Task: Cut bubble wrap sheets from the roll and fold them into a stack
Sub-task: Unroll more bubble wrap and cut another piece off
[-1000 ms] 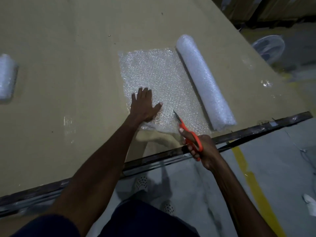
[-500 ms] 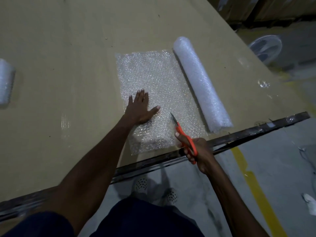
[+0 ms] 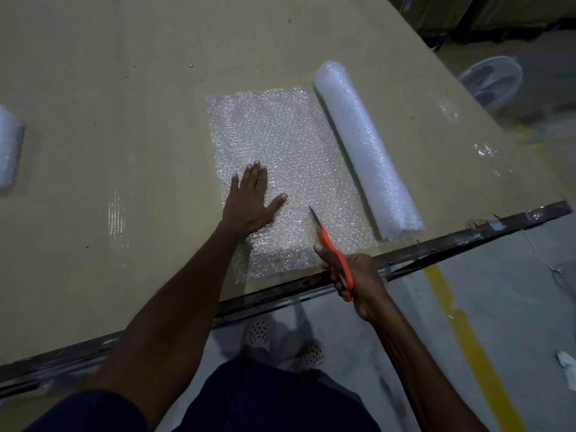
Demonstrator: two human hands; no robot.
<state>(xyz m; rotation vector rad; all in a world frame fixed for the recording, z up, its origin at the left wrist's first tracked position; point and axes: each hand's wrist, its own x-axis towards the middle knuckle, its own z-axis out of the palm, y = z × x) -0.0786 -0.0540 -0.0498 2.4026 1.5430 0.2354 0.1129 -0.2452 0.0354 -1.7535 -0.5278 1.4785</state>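
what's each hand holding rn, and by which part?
Right hand grips the orange scissors by the handles, blades pointing away. Left hand holds nothing; it presses flat on the bubble wrap sheet.

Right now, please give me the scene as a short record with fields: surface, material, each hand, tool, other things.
surface: tan table with a dark front edge
material: bubble wrap sheet lying flat, unrolled from the roll at its right side
left hand: flat, fingers straight, presses on the sheet
right hand: grips the scissors
tool: orange scissors, blade tip over the sheet's near part
other: second bubble wrap bundle at far left; fan on the floor
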